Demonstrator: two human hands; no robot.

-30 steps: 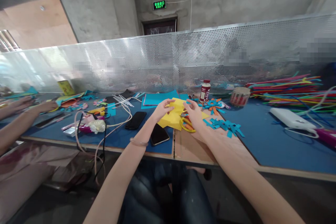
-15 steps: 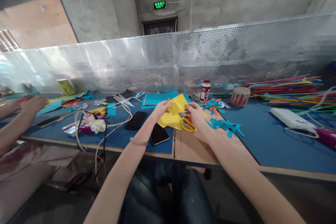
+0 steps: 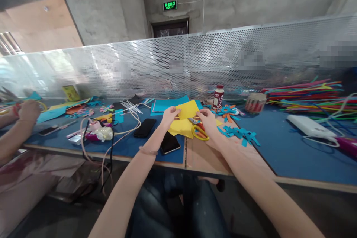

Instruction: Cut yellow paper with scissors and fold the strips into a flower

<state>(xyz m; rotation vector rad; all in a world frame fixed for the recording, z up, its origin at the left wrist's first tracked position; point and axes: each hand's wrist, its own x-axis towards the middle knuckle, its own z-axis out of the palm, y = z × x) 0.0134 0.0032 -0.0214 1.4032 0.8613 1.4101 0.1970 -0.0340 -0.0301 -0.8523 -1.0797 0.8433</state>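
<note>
A small yellow sheet of paper [image 3: 188,109] is held up above the table between my two hands. My left hand [image 3: 170,116] pinches its left edge, and my right hand [image 3: 206,117] grips the lower right corner. Below it lie more yellow paper [image 3: 182,128] and scissors [image 3: 200,132] with yellow and orange handles. The scissors' blades show partly, just beneath the held sheet. A black phone [image 3: 169,143] rests under my left wrist. Cut blue paper pieces [image 3: 241,134] lie to the right of my right hand.
Blue paper sheets [image 3: 170,103] are stacked behind my hands. A brown-red bottle [image 3: 218,96] and a round container [image 3: 255,103] stand behind to the right. Colourful pipe cleaners [image 3: 306,95], a white power bank [image 3: 311,125], a second phone [image 3: 144,127] and a glue gun [image 3: 97,132] with cables lie around. At left, a co-worker's hands [image 3: 29,111] hold scissors.
The yellow sheet, which showed a crease and a tilt, now appears flatter and wider between my hands. The co-worker's hands at left moved slightly left.
</note>
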